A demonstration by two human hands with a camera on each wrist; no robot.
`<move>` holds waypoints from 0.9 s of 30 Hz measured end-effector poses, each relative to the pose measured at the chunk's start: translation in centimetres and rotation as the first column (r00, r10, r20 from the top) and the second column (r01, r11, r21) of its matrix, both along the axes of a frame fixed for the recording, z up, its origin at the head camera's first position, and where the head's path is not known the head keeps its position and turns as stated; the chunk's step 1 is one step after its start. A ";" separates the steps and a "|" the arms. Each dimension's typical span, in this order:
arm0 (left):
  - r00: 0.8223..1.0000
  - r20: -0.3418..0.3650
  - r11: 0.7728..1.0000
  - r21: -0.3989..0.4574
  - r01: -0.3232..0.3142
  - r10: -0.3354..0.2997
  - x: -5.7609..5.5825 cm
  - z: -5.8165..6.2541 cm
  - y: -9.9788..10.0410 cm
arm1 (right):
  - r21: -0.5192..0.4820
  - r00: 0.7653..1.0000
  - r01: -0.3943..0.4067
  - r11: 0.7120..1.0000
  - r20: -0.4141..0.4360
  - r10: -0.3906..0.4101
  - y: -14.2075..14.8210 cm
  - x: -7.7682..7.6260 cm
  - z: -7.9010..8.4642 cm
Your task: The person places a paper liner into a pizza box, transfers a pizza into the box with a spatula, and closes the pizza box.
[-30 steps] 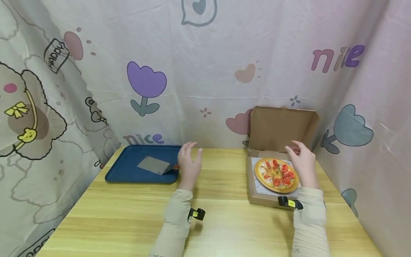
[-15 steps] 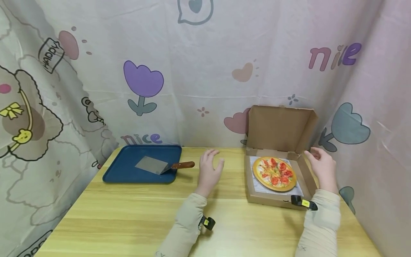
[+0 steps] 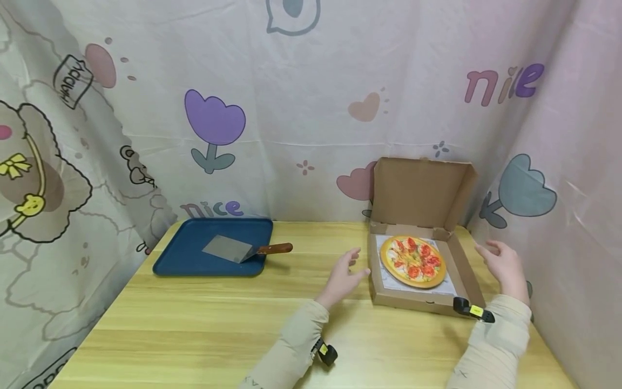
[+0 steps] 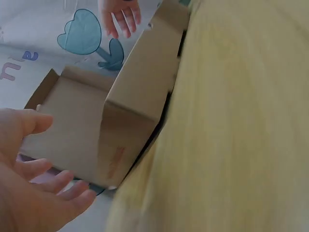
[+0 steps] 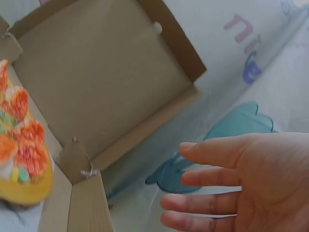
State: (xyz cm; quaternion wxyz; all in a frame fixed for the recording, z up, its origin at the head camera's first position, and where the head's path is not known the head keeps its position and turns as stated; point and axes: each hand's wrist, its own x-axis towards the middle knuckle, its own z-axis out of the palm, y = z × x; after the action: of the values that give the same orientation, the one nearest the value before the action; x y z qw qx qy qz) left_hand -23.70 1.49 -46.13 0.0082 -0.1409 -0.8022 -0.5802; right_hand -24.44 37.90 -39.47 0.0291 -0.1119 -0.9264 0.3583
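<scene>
A cardboard pizza box (image 3: 423,302) stands on the right of the table with its lid (image 3: 420,194) raised toward the curtain. Inside, a round pizza (image 3: 413,262) with red toppings lies on a printed paper sheet (image 3: 389,281). My left hand (image 3: 342,278) is at the box's left side, fingers spread and holding nothing. On the other side, my right hand (image 3: 505,267) hovers just beyond the right wall, its fingers relaxed and nothing in them. The right wrist view shows that hand (image 5: 251,183) with fingers extended beside the box's back corner.
A blue tray (image 3: 184,262) sits at the back left of the wooden table (image 3: 194,335). Across it lies a spatula (image 3: 228,248), its metal blade on the tray and its wooden handle (image 3: 275,248) jutting past the right edge. A patterned curtain (image 3: 301,97) surrounds the table's back and sides.
My left hand has moved right, from beside the spatula handle to the box's left side. My right hand has shifted right and lower, from above the pizza to outside the box.
</scene>
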 end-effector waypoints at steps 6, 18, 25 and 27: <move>0.972 0.209 0.984 0.158 0.078 -0.111 0.1 -1.2 0.7 | -0.013 0.990 -0.106 0.994 0.094 0.106 1.3 0.1 -0.9; 0.909 0.362 0.943 0.321 0.089 -0.208 0.2 -2.9 1.1 | -0.116 0.972 -0.096 0.989 0.201 0.118 0.9 -0.7 -2.1; 0.916 0.349 0.948 0.307 0.088 -0.198 0.2 -3.6 1.4 | -0.094 0.970 -0.092 0.991 0.215 0.110 0.4 -1.2 -2.4; 0.917 0.348 0.948 0.306 0.087 -0.196 0.2 -3.6 1.4 | -0.084 0.969 -0.091 0.992 0.221 0.108 0.3 -1.2 -2.3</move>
State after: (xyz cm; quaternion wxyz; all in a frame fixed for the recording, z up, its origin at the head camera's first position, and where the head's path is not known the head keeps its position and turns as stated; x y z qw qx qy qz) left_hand -23.45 2.91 -49.75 -0.1670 -0.0832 -0.6849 -0.7043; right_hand -25.66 38.15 -41.81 -0.0979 -0.1060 -0.9145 0.3779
